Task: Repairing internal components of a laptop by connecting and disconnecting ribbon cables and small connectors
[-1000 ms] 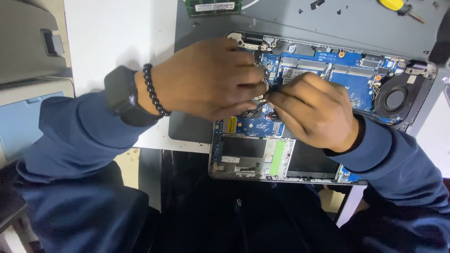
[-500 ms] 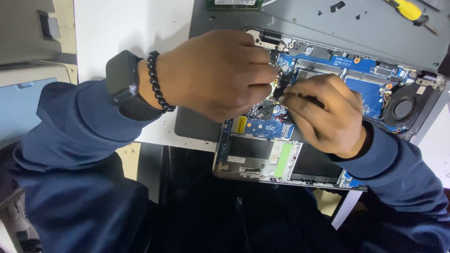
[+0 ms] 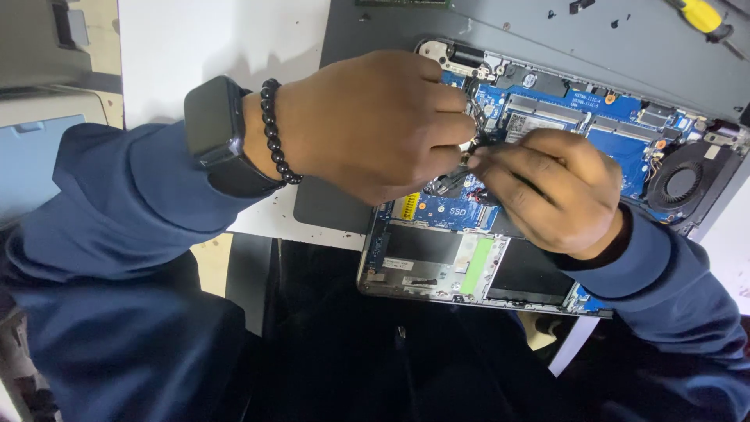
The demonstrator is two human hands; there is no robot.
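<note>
An opened laptop [image 3: 437, 266] lies with its blue motherboard [image 3: 617, 137] and round fan [image 3: 683, 184] exposed. My left hand [image 3: 367, 125], with a black watch [image 3: 215, 129] and a black bead bracelet [image 3: 273, 133] on the wrist, is curled over the board's left part. My right hand [image 3: 547, 187] rests on the board's middle. The fingertips of both hands meet and pinch at thin black wires [image 3: 453, 184] above the board. What exactly sits between the fingertips is hidden by the fingers.
A grey cover panel [image 3: 625, 47] lies behind the laptop, with a yellow-handled screwdriver [image 3: 703, 14] on it. The laptop rests on a white table [image 3: 219, 47] and overhangs its near edge. A light blue and grey object [image 3: 31, 164] sits at the left.
Both hands have stayed pinched together at the same spot on the board, with small finger shifts. The view has moved a little, so the laptop sits further right in the frame.
</note>
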